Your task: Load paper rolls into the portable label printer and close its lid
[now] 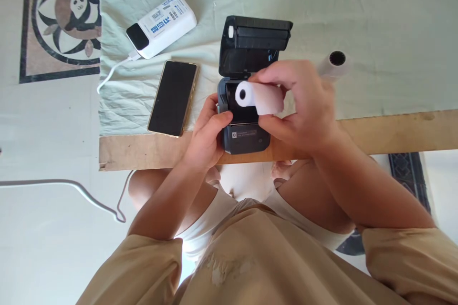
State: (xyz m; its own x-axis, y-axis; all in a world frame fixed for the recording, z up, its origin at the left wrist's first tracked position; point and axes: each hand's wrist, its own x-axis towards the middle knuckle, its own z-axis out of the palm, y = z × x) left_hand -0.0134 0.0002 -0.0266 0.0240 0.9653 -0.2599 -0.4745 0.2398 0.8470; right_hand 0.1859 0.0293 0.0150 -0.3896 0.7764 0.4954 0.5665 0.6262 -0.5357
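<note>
A small dark receipt printer (246,140) stands near the table's front edge with its lid (255,40) swung up and back. My left hand (211,131) grips the printer's left side, thumb on the rim of the paper bay. Pinched between the thumb and fingers of my right hand (304,105) is a white paper roll (266,97), a strip of it partly unwound. The roll is tilted over the open bay, its dark-cored end facing left. Whether it touches the bay floor I cannot tell.
A black-screened phone (172,97) lies left of the printer. Beyond it is a white power bank (162,26) with a white cable (114,70) plugged in. Behind my right hand stands another whitish cylinder (334,64) with a dark end. A pale green cloth (375,33) covers the wooden table (397,131).
</note>
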